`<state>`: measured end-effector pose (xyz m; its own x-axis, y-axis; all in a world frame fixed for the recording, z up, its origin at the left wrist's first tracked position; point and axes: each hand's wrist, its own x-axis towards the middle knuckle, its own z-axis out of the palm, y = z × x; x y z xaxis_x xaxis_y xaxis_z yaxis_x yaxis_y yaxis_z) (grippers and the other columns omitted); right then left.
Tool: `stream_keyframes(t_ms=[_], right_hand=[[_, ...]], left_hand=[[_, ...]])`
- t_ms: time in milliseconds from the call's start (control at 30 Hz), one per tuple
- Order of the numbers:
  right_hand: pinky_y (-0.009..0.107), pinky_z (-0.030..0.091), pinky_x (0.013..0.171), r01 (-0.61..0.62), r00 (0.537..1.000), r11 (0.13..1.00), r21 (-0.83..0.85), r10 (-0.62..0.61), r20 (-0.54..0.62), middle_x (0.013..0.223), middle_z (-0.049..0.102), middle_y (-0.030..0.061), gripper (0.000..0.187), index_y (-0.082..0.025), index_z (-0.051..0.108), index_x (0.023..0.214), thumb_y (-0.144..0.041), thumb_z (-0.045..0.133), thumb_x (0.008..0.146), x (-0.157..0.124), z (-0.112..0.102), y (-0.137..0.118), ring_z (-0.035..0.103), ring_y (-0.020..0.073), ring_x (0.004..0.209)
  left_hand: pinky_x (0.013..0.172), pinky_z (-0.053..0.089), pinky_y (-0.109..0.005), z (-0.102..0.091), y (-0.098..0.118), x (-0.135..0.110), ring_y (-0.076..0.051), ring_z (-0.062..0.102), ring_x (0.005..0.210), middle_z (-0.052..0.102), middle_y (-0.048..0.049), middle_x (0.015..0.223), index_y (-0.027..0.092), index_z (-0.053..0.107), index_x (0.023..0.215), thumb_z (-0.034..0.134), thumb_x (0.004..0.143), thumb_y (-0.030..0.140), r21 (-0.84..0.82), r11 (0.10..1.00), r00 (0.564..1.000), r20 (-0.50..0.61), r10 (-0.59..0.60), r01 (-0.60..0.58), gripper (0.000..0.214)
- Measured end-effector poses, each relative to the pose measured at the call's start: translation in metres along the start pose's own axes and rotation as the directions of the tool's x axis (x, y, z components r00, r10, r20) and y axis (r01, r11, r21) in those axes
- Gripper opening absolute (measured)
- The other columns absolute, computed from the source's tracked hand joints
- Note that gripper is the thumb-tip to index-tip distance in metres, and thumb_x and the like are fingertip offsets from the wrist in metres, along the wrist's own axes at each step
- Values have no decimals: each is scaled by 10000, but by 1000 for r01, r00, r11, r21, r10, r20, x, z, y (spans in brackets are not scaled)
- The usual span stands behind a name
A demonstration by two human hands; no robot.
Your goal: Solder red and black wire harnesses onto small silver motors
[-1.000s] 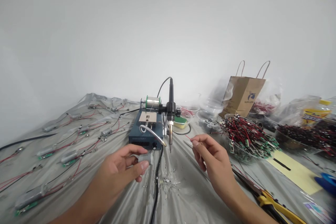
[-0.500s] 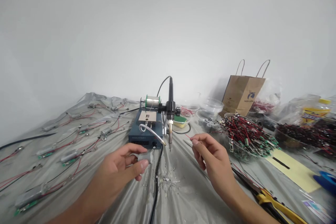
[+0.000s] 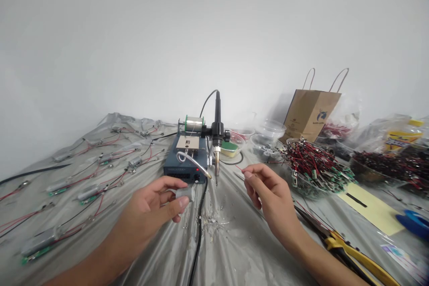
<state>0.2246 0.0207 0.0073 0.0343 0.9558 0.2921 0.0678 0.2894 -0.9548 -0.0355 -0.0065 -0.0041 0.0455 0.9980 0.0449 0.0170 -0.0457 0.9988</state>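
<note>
My left hand (image 3: 157,205) pinches a small grey cylinder (image 3: 185,193) between thumb and fingers, to the left of the soldering iron's tip. In my right hand (image 3: 268,194), thumb and forefinger are closed on a thin red wire (image 3: 239,168), whose end points left. A slim greyish pointed piece also sticks out below the wire; its kind is unclear. Between the two hands the soldering iron (image 3: 217,143) hangs tip down in a holder. Just left of its tip ends the curved metal solder guide tube (image 3: 194,163). Neither held thing touches the tip.
Behind stands the blue soldering station (image 3: 181,170) with a solder spool (image 3: 194,124). Wired grey cylinders (image 3: 89,192) lie in rows at left. At right are a tub of wired parts (image 3: 311,170), yellow-handled pliers (image 3: 345,250), a paper bag (image 3: 311,114) and blue tape (image 3: 415,223).
The whole view has shifted slightly, with the table things a little higher in it. Both hands keep their grips, and the grey cylinder shows a bit more of its side. A red light shows on the station.
</note>
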Motion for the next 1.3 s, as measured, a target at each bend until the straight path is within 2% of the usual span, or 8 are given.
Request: stream_keyframes(t_ms=[100,267,400,533,700,867,1100,1300], right_hand=[[226,263,446,-10,1000,1000,-6,11,27,586,488,-65,222,-190,662,910,-410,672,945,0,0,0,353,86,492],[231,304,477,-71,989,997,-15,72,132,667,548,-43,248,-195,636,945,-443,650,959,-1,2,1,415,94,524],[240,279,478,-95,980,995,-27,99,174,668,514,-54,257,-202,624,976,-458,636,956,-2,5,2,391,101,526],[253,228,484,-68,984,995,-71,79,162,628,418,-69,257,-200,637,946,-456,650,939,-3,7,1,337,115,539],[260,271,552,-10,985,993,-116,30,170,660,430,-53,279,-198,627,882,-467,647,953,-9,8,-4,361,128,600],[260,276,555,7,980,990,-144,22,196,663,409,-59,310,-200,612,875,-493,639,972,-13,12,-4,354,125,600],[265,383,617,67,961,983,-171,-17,277,740,584,-17,254,-204,618,942,-438,572,1030,-15,15,0,492,139,662],[259,390,593,103,973,978,-181,-61,225,735,584,-18,207,-209,626,954,-396,573,1026,-18,16,0,505,138,644]], left_hand=[[634,466,-268,0,-1,0,-150,575,629,604,61,640,232,720,1013,812,837,409,-10,1000,999,45,-9,10,266],[695,473,-287,1,-2,-1,-152,598,685,635,47,737,233,699,1039,783,872,421,-17,1000,982,186,-16,19,265],[724,473,-294,0,0,-1,-161,619,705,652,43,733,242,692,1065,795,861,424,-24,998,977,207,-45,51,292],[756,481,-289,1,4,-4,-164,622,757,646,40,753,252,713,1059,803,858,400,-84,995,975,221,-32,52,266],[870,498,-350,9,7,-5,-203,661,874,718,-2,894,249,714,1071,818,846,375,-129,982,952,289,-99,141,279],[821,501,-332,16,12,8,-206,664,844,727,5,840,246,703,1081,802,854,375,-71,992,953,293,-81,106,279],[815,543,-303,18,19,15,-195,706,877,781,-4,913,247,699,1049,807,852,326,-71,995,955,291,-48,71,238],[813,566,-310,22,14,17,-211,721,910,787,-32,949,229,728,1039,817,841,295,-132,991,975,224,13,17,227]])
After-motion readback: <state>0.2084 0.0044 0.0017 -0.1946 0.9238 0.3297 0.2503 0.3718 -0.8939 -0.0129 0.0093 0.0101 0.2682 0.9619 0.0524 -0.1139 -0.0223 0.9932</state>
